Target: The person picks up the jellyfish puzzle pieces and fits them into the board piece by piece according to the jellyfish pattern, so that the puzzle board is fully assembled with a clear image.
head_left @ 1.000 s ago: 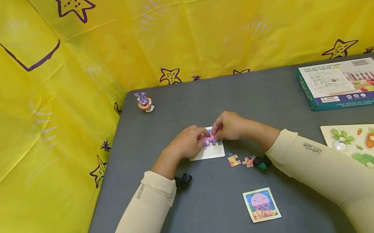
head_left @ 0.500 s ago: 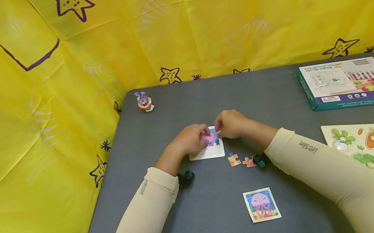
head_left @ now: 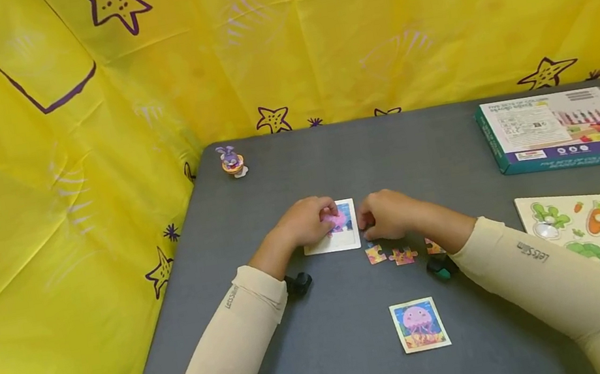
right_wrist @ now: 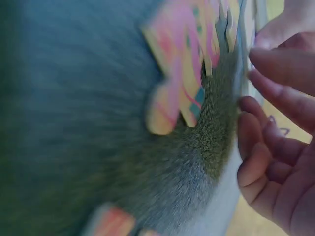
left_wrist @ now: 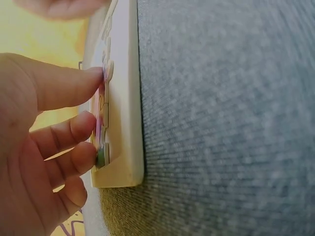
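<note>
A white puzzle tray [head_left: 330,246] lies mid-table, with several pink and blue jellyfish puzzle pieces [head_left: 346,223] set in its upper part. My left hand [head_left: 308,220] rests on those pieces; in the left wrist view the thumb [left_wrist: 74,86] and fingertips touch their surface, and the palm hides part of the tray. Just right of the tray hovers my right hand [head_left: 390,213], its fingers loosely bent around nothing. Below it are three loose yellow-and-pink puzzle pieces, a left one [head_left: 375,255], a middle one [head_left: 403,256] and a right one [head_left: 434,246] partly covered by the forearm.
Nearer to me lies a jellyfish picture card [head_left: 419,326]. A vegetable puzzle board [head_left: 579,219] and a boxed set [head_left: 565,133] occupy the right side. A purple rabbit figurine [head_left: 231,161] stands at the back left. Yellow cloth [head_left: 312,46] hangs behind the table.
My right hand has left the pieces in the tray and moved right and nearer, over the loose pieces. A third loose piece has come into sight. The left hand has stayed at the tray.
</note>
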The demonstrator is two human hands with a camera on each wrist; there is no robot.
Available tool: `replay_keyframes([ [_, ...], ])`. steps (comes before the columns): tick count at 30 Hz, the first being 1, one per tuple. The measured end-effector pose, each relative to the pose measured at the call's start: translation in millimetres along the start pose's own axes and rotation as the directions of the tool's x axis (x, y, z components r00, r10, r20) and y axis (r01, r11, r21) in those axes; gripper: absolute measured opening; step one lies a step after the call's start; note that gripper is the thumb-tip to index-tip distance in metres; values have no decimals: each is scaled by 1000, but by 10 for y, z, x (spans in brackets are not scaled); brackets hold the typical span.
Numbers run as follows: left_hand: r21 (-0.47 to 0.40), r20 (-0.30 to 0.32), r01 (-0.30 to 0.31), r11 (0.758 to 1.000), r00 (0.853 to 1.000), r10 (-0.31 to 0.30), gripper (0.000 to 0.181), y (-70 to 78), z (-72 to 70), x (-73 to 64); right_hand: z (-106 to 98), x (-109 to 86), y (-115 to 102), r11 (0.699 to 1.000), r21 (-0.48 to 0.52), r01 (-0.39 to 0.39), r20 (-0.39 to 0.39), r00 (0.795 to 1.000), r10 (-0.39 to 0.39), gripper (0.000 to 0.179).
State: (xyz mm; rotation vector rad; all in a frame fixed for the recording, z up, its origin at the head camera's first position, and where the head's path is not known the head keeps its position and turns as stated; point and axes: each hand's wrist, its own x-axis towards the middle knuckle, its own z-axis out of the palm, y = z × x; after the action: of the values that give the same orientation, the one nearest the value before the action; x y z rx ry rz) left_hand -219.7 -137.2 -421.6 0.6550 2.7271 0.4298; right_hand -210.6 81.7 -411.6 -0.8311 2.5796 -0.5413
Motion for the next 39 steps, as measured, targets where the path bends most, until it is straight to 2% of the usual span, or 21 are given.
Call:
replay_keyframes([
  [4,3,-6,14,1000,1000,-14,16,-27,-6,-13,46,-160,-19,999,23,26,53,998,-27,19],
  [7,6,-7,20,1000,1000,-20,17,-49,-9,-29,91,-217,-33,998,33,48,37,998,-49,21],
  [12,-20,-54,-10,1000,999,9,22,-110,1,-61,141,-241,-42,998,31,59,-6,998,-58,21],
  [16,-12,-93,-53,999,994,52,17,-195,-2,-141,157,-256,-49,997,64,43,-11,999,-42,22],
  [20,14,-76,-74,997,994,74,11,-257,-48,-290,154,-273,-54,989,147,34,4,999,-35,21],
  [24,29,-36,-56,998,998,57,19,-301,-77,-416,118,-257,-68,967,251,44,26,998,-53,15],
  [28,26,-17,-51,998,999,52,33,-360,-52,-465,84,-153,-113,937,344,65,34,996,-82,13],
  [31,16,-22,-54,998,998,54,40,-387,-43,-480,75,-8,-173,917,395,49,4,998,-56,13],
  [36,-4,-22,-59,998,998,59,45,-390,-58,-496,113,293,-300,927,376,4,-84,996,29,13],
  [39,-18,-21,-48,999,999,47,49,-396,-70,-501,150,436,-373,933,359,-7,-95,994,44,12],
])
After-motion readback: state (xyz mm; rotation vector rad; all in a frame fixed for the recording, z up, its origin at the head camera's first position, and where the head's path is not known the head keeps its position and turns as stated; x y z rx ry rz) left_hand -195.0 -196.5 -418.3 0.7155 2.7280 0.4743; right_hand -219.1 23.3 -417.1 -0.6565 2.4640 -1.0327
